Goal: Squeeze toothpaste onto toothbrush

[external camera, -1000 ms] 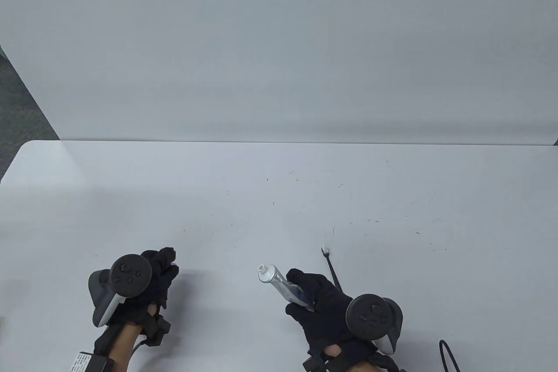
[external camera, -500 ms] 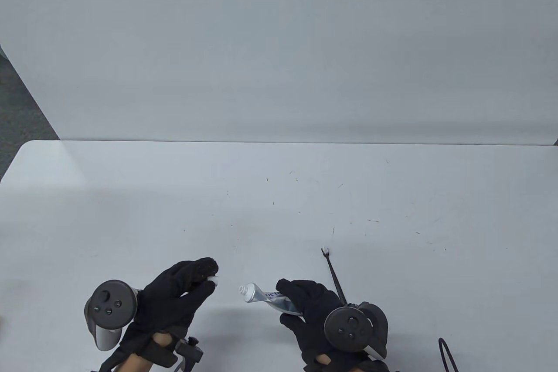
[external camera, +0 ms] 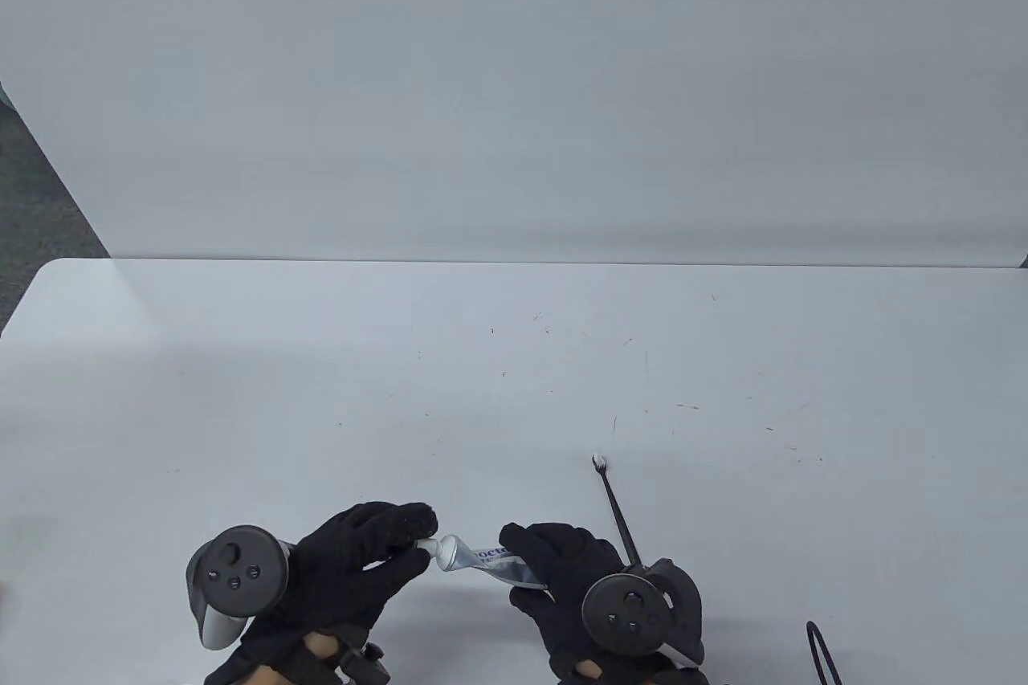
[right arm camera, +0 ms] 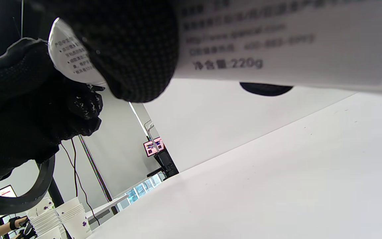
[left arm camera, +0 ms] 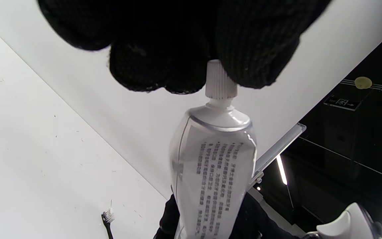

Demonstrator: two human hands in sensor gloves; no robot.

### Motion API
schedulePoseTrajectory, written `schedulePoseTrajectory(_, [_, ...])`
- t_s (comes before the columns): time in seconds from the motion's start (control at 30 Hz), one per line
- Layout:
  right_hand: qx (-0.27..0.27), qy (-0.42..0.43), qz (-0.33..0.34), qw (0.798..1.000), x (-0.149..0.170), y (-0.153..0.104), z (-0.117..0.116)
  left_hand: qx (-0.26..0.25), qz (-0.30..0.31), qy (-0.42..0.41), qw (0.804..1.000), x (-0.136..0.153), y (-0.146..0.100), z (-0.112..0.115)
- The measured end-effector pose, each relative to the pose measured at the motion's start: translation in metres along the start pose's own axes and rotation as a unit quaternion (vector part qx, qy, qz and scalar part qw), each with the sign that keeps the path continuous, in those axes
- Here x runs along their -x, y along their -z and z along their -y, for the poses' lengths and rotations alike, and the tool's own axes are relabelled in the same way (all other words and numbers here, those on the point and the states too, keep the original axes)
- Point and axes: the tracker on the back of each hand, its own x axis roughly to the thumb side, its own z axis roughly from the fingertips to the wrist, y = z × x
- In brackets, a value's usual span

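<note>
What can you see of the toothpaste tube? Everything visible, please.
The toothpaste tube is silvery white and glossy, likely soft plastic, with blue lettering on one face and small grey print on the other. It is held off the table, roughly level, cap end toward the person's left. The right hand grips its body; the tail end is hidden in that hand. The left hand pinches the ribbed white cap, which sits on the neck. The toothbrush lies apart, untouched.

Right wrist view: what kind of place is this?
Probably an office or lab used for recording, not a bathroom: bare white table, stacked paper cups, a lit screen behind, and an exit sign in the left wrist view.
</note>
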Motion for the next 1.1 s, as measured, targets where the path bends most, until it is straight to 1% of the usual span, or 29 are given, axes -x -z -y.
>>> schedulePoseTrajectory(0.17, [0.002,-0.017,0.004,1.0,-0.0012,-0.0003,0.0,-0.001,-0.002,0.027,1.0,-0.0027,-0.0005,0.0018])
schedulePoseTrajectory(0.43, [0.022,-0.077,0.021,0.997,-0.009,-0.0021,0.001,-0.013,-0.011,0.049,0.999,-0.0042,-0.0016,0.0033])
schedulePoseTrajectory(0.53, [0.028,-0.082,0.022,0.996,-0.0093,-0.0025,0.0009,-0.021,-0.027,0.044,0.998,-0.0019,-0.0018,0.0044])
schedulePoseTrajectory(0.63, [0.028,-0.077,0.019,0.996,-0.0083,-0.0025,0.0013,-0.016,-0.033,0.022,0.999,0.0012,-0.0012,0.0064])
schedulePoseTrajectory(0.73, [0.028,-0.071,0.016,0.997,-0.0076,-0.0024,0.0021,-0.004,-0.024,0.004,1.0,0.0023,-0.0002,0.0071])
schedulePoseTrajectory(0.93, [0.027,-0.074,0.016,0.997,-0.0076,-0.0025,0.0016,0.007,0.0,0.016,1.0,-0.0021,-0.0005,0.0076])
schedulePoseTrajectory(1.0, [0.027,-0.076,0.016,0.997,-0.0076,-0.0024,0.0018,0.007,0.0,0.017,1.0,-0.0023,-0.0005,0.0074])
schedulePoseTrajectory(1.07, [0.026,-0.069,0.011,0.997,-0.0068,-0.002,0.0026,0.022,-0.003,0.014,1.0,-0.0022,-0.0004,0.006])
schedulePoseTrajectory(1.1, [0.024,-0.062,0.007,0.998,-0.0064,-0.0017,0.0028,0.019,-0.009,0.013,1.0,-0.0011,-0.0012,0.0048])
